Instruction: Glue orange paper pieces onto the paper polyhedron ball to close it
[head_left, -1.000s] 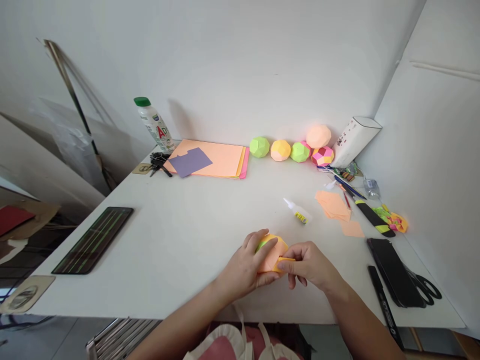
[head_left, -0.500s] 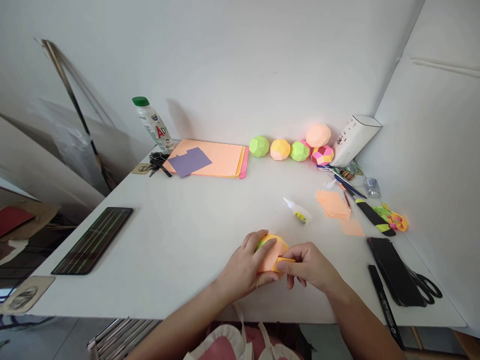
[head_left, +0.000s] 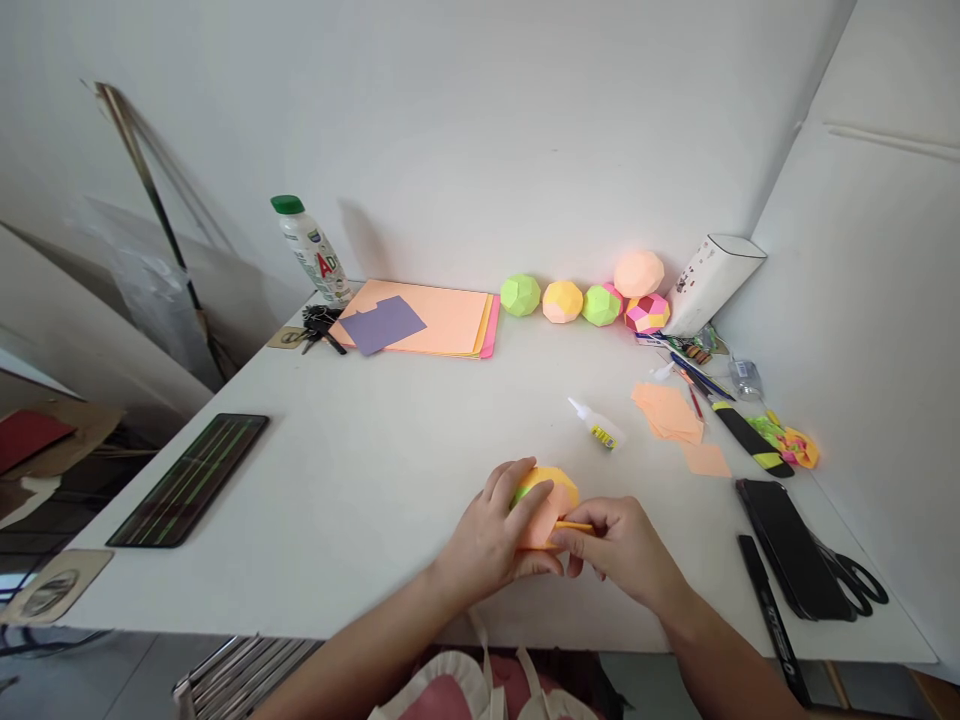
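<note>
My left hand (head_left: 484, 535) is curled around the left side of a faceted paper ball (head_left: 546, 512) in peach, orange and green, close above the table's front half. At the ball's right side my right hand (head_left: 628, 552) pinches an orange paper piece (head_left: 577, 526) between thumb and fingers. This piece meets the ball at a seam; whether it is joined to it I cannot tell. My fingers hide the ball's underside. A glue bottle (head_left: 598, 427) with a white nozzle lies just beyond my hands.
Finished-looking faceted paper balls (head_left: 562, 301) line the wall. Coloured sheets (head_left: 442, 318) lie at back left beside a white bottle (head_left: 315, 255). At right are peach paper squares (head_left: 667, 412), a box cutter (head_left: 752, 438), a phone (head_left: 795, 550), scissors (head_left: 859, 580) and a black marker (head_left: 772, 610).
The orange piece has turned and now shows as a thinner strip. My right hand has shifted slightly with it, while my left hand keeps its hold on the ball.
</note>
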